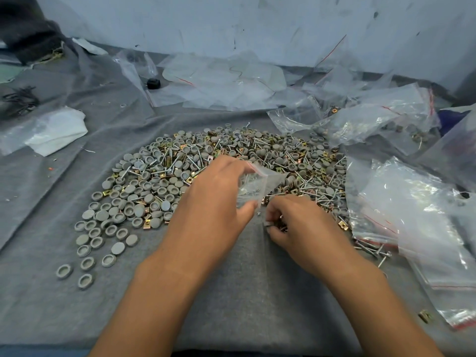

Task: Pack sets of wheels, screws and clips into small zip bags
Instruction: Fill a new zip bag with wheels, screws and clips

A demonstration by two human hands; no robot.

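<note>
Your left hand (219, 191) pinched a small zip bag (257, 184) open above the pile of wheels, screws and clips (206, 166), a few screws already inside it. Your right hand (291, 222) curled round several small parts just beside the bag. Filled bags (381, 119) lay to your right, but most of the pile remained unpacked.

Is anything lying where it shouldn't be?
Yes. One brass clip lies alone on the grey cloth at the near right, far from the big pile. A few screws have strayed beside the stack of bags.
</note>
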